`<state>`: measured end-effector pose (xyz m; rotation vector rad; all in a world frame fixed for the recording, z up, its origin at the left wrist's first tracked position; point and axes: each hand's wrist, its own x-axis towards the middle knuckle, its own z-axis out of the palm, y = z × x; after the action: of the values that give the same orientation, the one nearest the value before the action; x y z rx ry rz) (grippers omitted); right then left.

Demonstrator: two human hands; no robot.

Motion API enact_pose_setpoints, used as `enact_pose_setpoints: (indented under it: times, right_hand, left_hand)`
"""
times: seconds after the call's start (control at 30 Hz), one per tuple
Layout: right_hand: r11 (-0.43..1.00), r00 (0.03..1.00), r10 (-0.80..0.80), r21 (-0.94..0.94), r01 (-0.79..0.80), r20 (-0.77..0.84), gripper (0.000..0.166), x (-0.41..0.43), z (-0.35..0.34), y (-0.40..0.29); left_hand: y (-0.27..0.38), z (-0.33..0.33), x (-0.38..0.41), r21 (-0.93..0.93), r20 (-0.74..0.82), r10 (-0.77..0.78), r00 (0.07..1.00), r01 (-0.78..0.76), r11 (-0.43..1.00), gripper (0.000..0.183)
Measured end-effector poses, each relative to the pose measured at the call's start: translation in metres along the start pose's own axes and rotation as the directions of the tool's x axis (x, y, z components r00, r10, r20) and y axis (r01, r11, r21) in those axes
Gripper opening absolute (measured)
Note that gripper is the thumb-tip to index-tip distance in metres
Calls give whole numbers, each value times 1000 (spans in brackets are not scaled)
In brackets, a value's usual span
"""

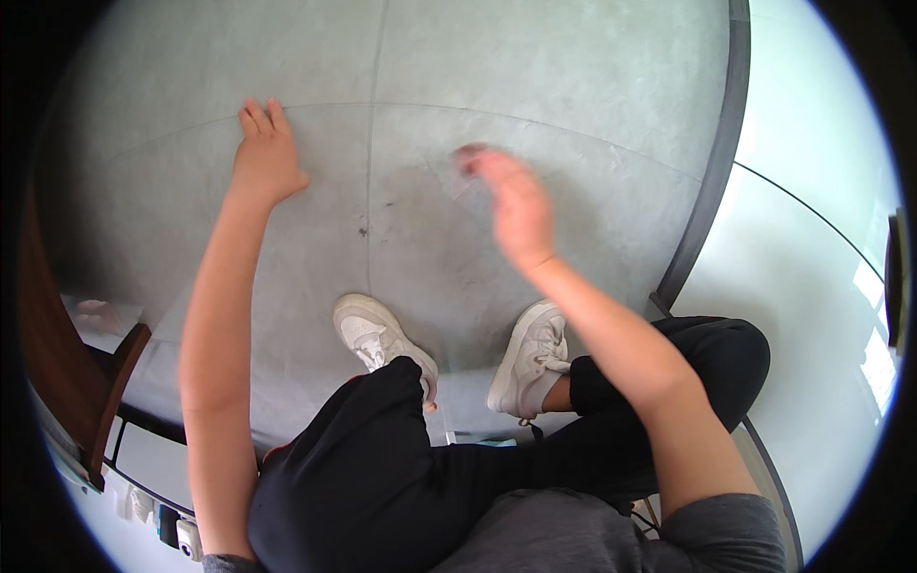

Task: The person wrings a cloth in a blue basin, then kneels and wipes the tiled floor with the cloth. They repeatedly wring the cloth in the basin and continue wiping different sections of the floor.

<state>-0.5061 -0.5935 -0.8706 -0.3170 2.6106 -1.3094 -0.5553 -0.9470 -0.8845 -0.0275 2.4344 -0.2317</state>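
My left hand (pixel 266 157) is over the grey tiled floor (pixel 444 279), palm down with fingers apart and the thumb out to the side. Its fingertips come to a tile joint, and nothing shows in it. To the right, my right hand (pixel 521 208) is blurred, its fingers bent down close to the floor. Beside those fingertips is a faint pale edge (pixel 466 189); I cannot tell whether it is a thin clear piece or a mark on the tile. Small dark specks (pixel 362 231) dot the floor between the hands.
My white sneakers (pixel 365 329) stand apart on the tiles below the hands. A dark grey skirting board (pixel 706 193) runs along the white wall (pixel 795 236) at right. Brown wooden furniture (pixel 118 397) and a small white device (pixel 188 538) are at the lower left.
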Motion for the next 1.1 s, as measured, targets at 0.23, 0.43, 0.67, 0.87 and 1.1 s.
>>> enact_pose_setpoints:
  times: [0.23,0.43,0.67,0.87,1.1]
  right_hand:
    - [693,990,-127,-708,134,63,61,12,-128,130]
    - [679,967,8,-709,-192,-254,73,-50,-77,146]
    - [737,828,315,-430,-522,-464,77,-138,52,56]
    - [970,998,55,-237,-62,-33,66,-141,132,-22]
    - [879,887,432,293,-376,-161,69,-116,112,-55]
  left_hand:
    - [8,-2,5,34,-56,-1,998,3,999,122]
    - [11,-5,4,126,6,-19,1000,18,992,120]
    - [18,-3,22,346,146,-61,987,7,938,120]
    - [31,-16,22,319,160,-116,980,60,946,123]
    - [26,-13,12,172,67,-92,993,80,982,118]
